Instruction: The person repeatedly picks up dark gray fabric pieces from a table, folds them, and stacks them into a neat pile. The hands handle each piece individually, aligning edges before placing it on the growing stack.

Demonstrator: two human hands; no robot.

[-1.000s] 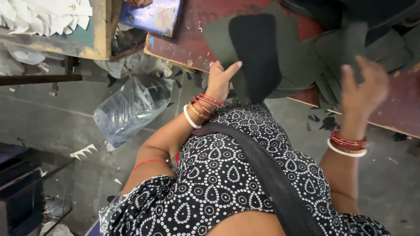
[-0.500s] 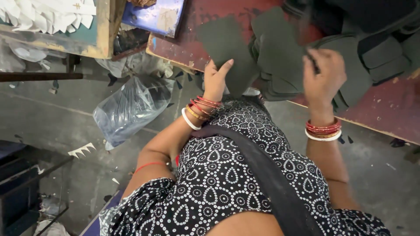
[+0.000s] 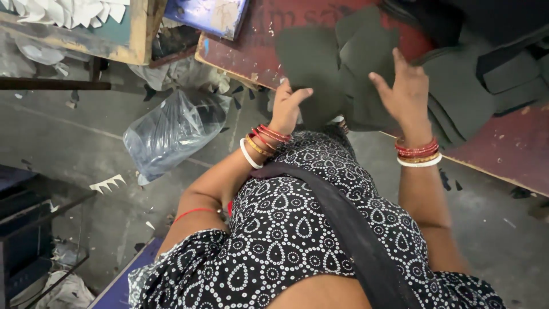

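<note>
Dark green-grey felt-like cut pieces (image 3: pixel 320 63) lie overlapped on the worn red counter (image 3: pixel 503 143), under 2 bare hands.
The left hand (image 3: pixel 289 106) rests at the counter's near edge, fingers curled on the lower rim of 1 piece; whether it pinches the piece I cannot tell. The right hand (image 3: pixel 403 86) lies spread, fingers apart, flat on the overlapped pieces. At least 4 pieces show here; more are stacked to the right (image 3: pixel 486 80), their count unclear, the top cut off. Left of the counter's corner the grey floor (image 3: pixel 86 143) is open, with 1 clear plastic bag (image 3: pixel 171 131) and small scraps.
</note>
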